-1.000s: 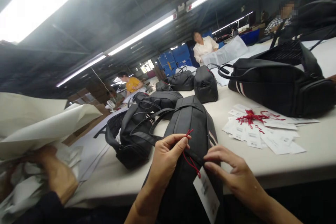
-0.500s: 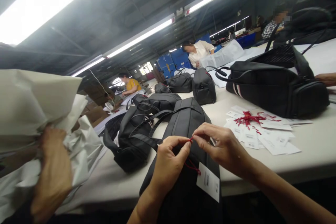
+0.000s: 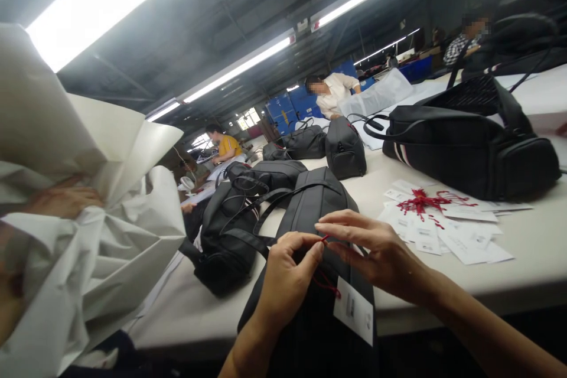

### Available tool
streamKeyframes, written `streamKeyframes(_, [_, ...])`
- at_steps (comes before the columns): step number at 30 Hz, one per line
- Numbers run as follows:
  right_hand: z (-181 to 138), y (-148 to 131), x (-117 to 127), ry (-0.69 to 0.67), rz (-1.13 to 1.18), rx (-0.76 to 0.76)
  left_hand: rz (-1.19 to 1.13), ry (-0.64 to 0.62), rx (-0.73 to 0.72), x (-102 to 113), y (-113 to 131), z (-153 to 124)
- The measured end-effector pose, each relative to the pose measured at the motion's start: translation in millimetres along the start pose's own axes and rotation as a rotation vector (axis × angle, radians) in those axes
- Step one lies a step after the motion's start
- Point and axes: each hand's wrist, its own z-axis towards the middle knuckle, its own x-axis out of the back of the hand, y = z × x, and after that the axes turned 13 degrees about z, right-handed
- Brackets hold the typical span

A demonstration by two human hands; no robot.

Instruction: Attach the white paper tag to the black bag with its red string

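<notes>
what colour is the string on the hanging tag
The string is red, best seen in the head view.

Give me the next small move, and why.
I'd probably close the right hand on the red cord: it looks open just beside the bit the left hand pinches, and the white tag is on that cord.

From here I see a pale tabletop (image 3: 540, 239) carrying several black bags (image 3: 310, 209) and overlapping white tags (image 3: 460, 241) with red cords (image 3: 422, 202).

Tilted head view faces forward, down over table (image 3: 527, 248); left hand (image 3: 287, 271), right hand (image 3: 376, 251) near.
</notes>
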Motion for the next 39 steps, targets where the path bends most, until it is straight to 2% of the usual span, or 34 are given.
streamKeyframes(2, [2, 1, 3, -0.072, -0.015, 0.009, 0.006, -0.004, 0.004, 0, 2, 0])
streamKeyframes(4, [2, 2, 5, -0.086, -0.046, -0.001, 0.011, -0.004, 0.011, 1, 4, 1])
streamKeyframes(11, [-1, 8, 2, 0.005, -0.13, -0.035, 0.011, -0.016, 0.04, 3, 4, 3])
streamKeyframes(21, [-4, 16, 0, 0.068, -0.005, -0.079, -0.042, -0.056, -0.026, 4, -4, 2])
streamKeyframes(26, [-6, 18, -2, 0.09, 0.15, -0.09, -0.042, -0.055, -0.034, 3, -3, 2])
streamKeyframes(32, [-4, 12, -3, 0.286, 0.385, -0.308, -0.045, -0.045, -0.016, 3, -3, 0])
streamKeyframes(39, [1, 8, 0, 0.213, 0.397, -0.431, -0.022, -0.032, -0.031, 3, -3, 1])
